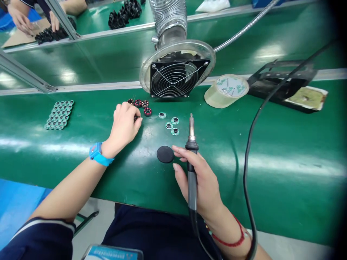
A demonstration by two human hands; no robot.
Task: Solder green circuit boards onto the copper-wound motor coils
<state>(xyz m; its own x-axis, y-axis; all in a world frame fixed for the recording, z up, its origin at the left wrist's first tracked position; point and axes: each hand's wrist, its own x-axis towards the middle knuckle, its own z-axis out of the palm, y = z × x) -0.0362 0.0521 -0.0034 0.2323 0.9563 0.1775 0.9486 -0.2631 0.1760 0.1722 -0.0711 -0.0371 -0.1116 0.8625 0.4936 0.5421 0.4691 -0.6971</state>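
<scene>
My left hand (125, 122), with a blue wristband, is closed at the fingertips around a small dark part (136, 117), mostly hidden by the fingers. Just beyond it lie several small round red-and-black wound coils (146, 107). My right hand (202, 177) holds a soldering iron (192, 169), its tip pointing away from me and raised above the bench. The fingertips of that hand are beside a black round disc (165, 154), and I cannot tell whether they touch it. Several small round green circuit boards (175, 121) with dark centres lie beyond the disc.
A fume fan (173, 80) on a metal duct hangs over the bench's back. Tape roll (226, 91) and soldering iron stand (295, 86) sit at back right. A black cable (251, 144) loops on the right. A green board panel (59, 115) lies left. Another person's hands (23, 21) work across the divider.
</scene>
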